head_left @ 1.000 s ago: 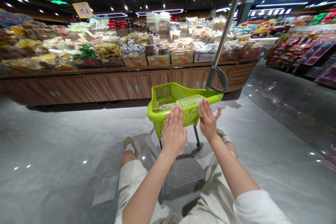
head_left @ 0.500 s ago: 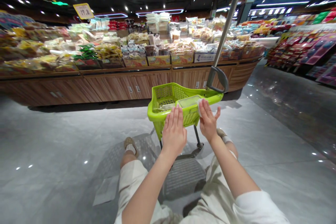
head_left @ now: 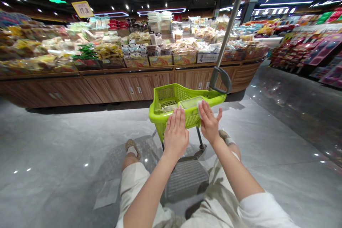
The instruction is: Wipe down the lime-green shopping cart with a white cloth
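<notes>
A wood-fronted display counter (head_left: 117,87) carries packaged goods. Along its front edge, left of the middle, sit green packs (head_left: 87,53) and yellow packs (head_left: 109,52); further right comes a white carton (head_left: 207,58). Red packs (head_left: 117,24) lie toward its back edge. A price sign (head_left: 82,9) stands above the left half. Past the right end, a rack (head_left: 296,50) holds what may be snacks, too blurred to tell.

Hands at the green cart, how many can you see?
2: the left hand at the near rim of the green cart, and the right hand farther right along it, with something white under it.
</notes>
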Action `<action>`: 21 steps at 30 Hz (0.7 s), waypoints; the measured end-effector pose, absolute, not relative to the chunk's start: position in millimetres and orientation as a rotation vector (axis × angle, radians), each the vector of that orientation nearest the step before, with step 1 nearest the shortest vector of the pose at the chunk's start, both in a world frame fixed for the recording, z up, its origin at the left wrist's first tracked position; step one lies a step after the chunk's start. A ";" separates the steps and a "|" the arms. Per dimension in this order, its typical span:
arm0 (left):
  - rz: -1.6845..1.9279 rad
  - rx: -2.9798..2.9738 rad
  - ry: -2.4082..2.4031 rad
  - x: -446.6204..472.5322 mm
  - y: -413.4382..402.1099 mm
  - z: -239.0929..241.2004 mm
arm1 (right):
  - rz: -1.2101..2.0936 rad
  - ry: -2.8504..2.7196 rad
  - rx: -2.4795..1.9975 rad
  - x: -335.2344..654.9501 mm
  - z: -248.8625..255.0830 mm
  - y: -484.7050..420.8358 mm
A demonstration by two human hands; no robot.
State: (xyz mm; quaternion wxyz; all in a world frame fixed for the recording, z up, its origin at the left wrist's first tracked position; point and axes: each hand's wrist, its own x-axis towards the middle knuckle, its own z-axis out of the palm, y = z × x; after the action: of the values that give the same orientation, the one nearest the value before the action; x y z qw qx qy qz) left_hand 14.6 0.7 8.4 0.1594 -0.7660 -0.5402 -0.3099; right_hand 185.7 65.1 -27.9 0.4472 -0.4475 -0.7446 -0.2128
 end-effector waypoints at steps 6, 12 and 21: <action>-0.897 -2.185 -1.547 17.1 1.1 7.1 | -0.399 -1.586 -1.310 177.9 -24.9 68.1; -0.855 -2.195 -1.572 15.2 0.7 7.8 | -0.492 -2.004 -1.004 157.6 -20.3 45.6; -0.849 -2.188 -1.561 19.7 1.6 6.2 | -0.416 -1.668 -1.245 161.5 -24.4 55.8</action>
State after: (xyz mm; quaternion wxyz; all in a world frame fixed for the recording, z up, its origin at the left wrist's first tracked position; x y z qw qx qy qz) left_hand 19.7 1.6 6.2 0.1608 -0.7663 -0.5465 -0.2971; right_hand 161.5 55.8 -24.4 0.4880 -0.5120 -0.6859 -0.1710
